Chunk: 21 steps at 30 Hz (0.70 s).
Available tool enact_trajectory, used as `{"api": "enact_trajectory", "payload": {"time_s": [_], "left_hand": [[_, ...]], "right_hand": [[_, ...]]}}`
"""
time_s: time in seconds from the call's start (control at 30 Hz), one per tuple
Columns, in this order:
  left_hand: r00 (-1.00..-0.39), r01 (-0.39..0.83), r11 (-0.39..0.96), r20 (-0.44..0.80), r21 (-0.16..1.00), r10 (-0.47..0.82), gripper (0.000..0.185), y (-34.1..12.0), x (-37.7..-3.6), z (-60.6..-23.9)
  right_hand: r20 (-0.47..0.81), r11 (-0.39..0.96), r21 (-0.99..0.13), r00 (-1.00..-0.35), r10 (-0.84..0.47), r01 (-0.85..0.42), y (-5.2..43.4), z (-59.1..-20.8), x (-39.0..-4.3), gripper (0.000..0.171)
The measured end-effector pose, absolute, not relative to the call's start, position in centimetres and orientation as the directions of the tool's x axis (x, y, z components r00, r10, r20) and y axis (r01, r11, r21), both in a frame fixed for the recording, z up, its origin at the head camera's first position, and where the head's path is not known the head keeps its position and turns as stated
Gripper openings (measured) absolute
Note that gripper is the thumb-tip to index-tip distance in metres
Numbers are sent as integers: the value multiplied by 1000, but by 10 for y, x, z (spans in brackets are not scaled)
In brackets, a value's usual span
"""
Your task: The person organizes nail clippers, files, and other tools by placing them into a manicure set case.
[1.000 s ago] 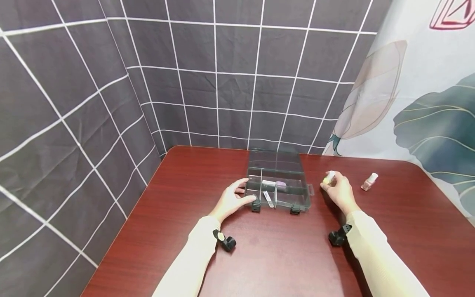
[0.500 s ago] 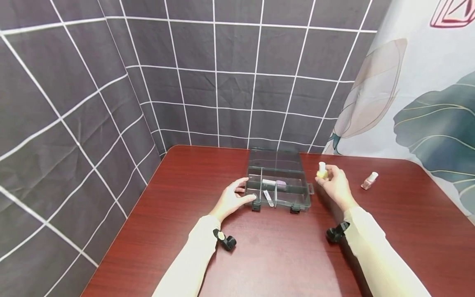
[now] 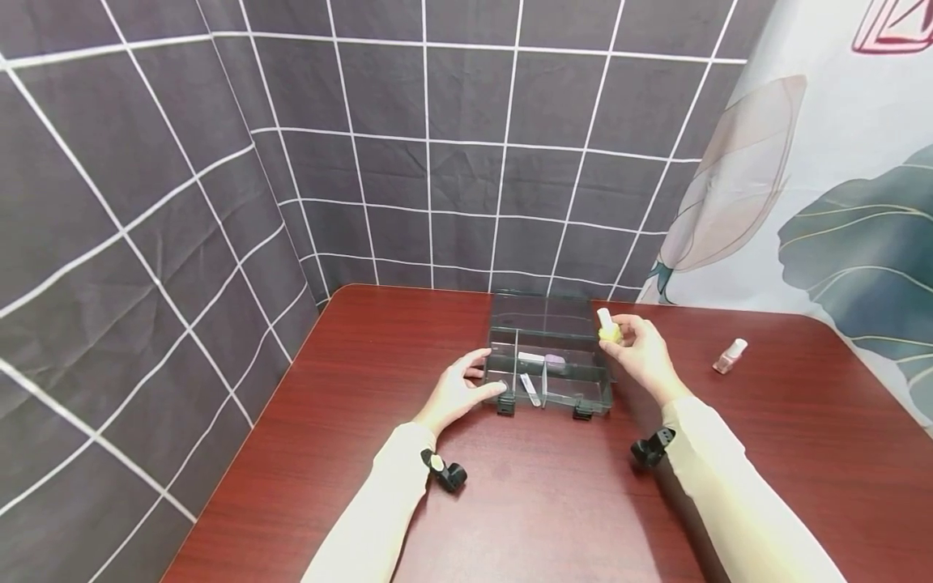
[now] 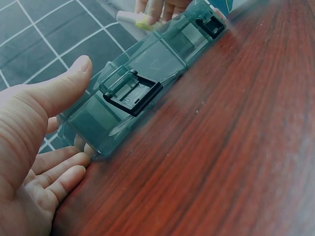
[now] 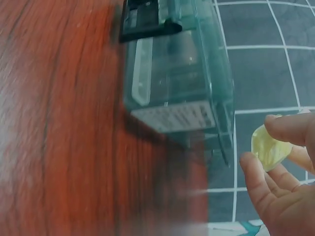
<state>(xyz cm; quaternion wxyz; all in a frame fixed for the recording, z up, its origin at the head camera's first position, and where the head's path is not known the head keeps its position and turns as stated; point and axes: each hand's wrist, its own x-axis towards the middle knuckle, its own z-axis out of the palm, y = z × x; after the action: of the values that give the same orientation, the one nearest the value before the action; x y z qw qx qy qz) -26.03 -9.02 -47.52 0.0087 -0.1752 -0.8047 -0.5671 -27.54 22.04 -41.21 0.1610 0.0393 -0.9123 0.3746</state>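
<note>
A see-through grey-green compartment box (image 3: 598, 399) stands on the table with its lid (image 3: 543, 314) tipped back. My left hand (image 3: 457, 393) rests at the box's left end, fingertips against the side and thumb stretched out along the front rim. My right hand (image 3: 645, 356) pinches a nail polish bottle (image 3: 609, 333) with yellow polish and a white cap, raised near the box's back right corner. In the right wrist view, thumb and fingers grip the yellow glass (image 5: 269, 149). Inside the box lie a purple bottle (image 3: 554, 359) with a white cap and a slim whitish item (image 3: 530, 390).
A pink nail polish bottle (image 3: 730, 356) with a white cap stands on the red-brown table (image 3: 510, 502) to the right. Black latches (image 4: 132, 93) stick out along the box's front. A grey tiled-pattern cloth (image 3: 466, 178) hangs behind the table.
My right hand has carried the yellow nail polish bottle leftward and up, from over the table to the box's right end. The left hand keeps its place at the box.
</note>
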Motion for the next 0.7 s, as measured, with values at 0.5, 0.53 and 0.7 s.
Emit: {"api": "enact_trajectory", "payload": {"time_s": [0.5, 0.53, 0.7], "left_hand": [[-936, 297, 289, 217, 910, 278, 68, -91, -261, -475], [-935, 299, 290, 219, 909, 278, 67, -91, -261, -475], [-940, 287, 302, 208, 909, 269, 67, -90, -261, -475]], "right_hand": [[324, 701, -657, -943, -71, -279, 185, -415, -288, 41], [321, 702, -652, -943, -86, -286, 183, -416, -288, 41], [288, 730, -600, -939, -187, -329, 172, -422, -292, 41]]}}
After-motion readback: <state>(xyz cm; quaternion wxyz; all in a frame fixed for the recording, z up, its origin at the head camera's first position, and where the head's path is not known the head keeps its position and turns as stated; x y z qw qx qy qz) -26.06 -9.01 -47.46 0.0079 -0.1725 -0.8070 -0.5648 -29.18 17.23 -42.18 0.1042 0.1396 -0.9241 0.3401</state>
